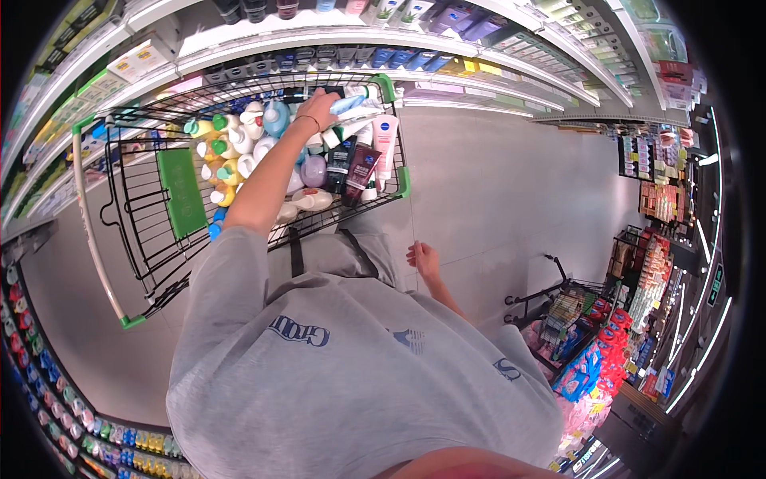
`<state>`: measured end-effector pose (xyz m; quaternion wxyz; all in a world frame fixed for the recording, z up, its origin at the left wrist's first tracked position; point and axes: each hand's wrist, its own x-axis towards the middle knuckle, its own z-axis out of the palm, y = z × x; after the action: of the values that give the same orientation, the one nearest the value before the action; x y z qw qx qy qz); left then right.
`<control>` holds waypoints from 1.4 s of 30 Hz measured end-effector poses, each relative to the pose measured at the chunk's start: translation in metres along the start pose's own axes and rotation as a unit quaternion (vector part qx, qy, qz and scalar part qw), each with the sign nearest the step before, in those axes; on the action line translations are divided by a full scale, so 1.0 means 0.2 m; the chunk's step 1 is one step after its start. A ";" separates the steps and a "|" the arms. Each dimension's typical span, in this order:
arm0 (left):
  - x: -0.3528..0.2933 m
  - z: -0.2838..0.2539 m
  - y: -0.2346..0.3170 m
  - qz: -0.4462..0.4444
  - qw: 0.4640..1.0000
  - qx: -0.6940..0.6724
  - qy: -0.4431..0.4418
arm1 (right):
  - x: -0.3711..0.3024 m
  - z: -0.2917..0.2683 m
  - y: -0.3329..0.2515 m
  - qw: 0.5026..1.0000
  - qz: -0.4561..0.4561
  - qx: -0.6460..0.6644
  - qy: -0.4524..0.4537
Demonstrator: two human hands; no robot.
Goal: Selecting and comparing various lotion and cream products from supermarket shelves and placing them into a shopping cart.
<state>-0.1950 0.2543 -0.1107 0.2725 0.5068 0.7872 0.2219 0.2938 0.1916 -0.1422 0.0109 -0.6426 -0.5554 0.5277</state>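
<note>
My left hand (317,108) reaches across into the far side of a black wire shopping cart (148,191) with green corners. Its fingers are closed at the end of a light blue and white tube (348,104). Around it lie a pink tube (384,144), a dark red tube (361,169), a black tube (339,164), a round blue bottle (276,118), a purple container (313,171) and several white bottles with green or yellow caps. My right hand (423,259) hangs beside my body over the floor, its fingers loosely curled and apart, holding nothing.
Shelves (263,40) of tubes and boxes run behind the cart. Grey tiled floor (487,184) extends to the right. Another dark cart (566,303) with goods stands at right, near stacked red and blue packages (594,359). Bottle shelves (88,419) line the lower left.
</note>
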 end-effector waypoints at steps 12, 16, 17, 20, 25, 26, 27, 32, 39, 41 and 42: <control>-0.07 0.35 -0.30 -0.036 0.987 0.071 0.141 | -0.12 -0.08 0.34 0.993 0.120 0.019 -0.012; -0.24 0.30 -0.23 -0.018 0.987 0.016 0.158 | 0.01 -0.08 0.14 0.994 0.095 0.032 -0.036; -0.29 0.28 -0.19 -0.029 0.985 -0.038 0.167 | 0.04 -0.07 0.08 0.995 0.091 0.028 -0.040; -0.53 0.20 -0.08 -0.027 0.965 -0.182 0.185 | 0.12 -0.04 -0.10 0.996 0.058 0.011 -0.067; -1.09 -0.36 0.46 0.065 0.767 -0.635 -0.065 | 0.16 0.06 -0.24 0.994 0.026 0.023 -0.100; -1.21 -0.54 0.59 0.161 0.755 -0.629 -0.094 | 0.17 0.09 -0.25 0.994 0.022 0.018 -0.105; -1.31 -0.64 0.67 0.270 0.718 -0.628 -0.136 | 0.16 0.12 -0.26 0.992 0.023 -0.013 -0.120; -1.59 -0.91 1.05 0.595 0.399 -0.616 -0.327 | 0.19 0.24 -0.17 0.984 0.058 -0.039 -0.164; -1.73 -0.92 1.11 0.658 0.412 -0.600 -0.194 | 0.17 0.35 -0.16 0.983 0.047 -0.034 -0.173; -1.74 -0.92 1.11 0.667 0.385 -0.598 -0.223 | 0.16 0.36 -0.15 0.983 0.034 -0.023 -0.180; -1.73 -0.95 1.11 0.644 0.400 -0.605 -0.243 | 0.14 0.37 -0.16 0.984 0.042 -0.023 -0.172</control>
<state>-0.0526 0.0078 0.2421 0.4637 0.5986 -0.2119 0.6178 0.2158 0.1807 -0.1744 -0.1218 -0.5651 -0.5333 0.6176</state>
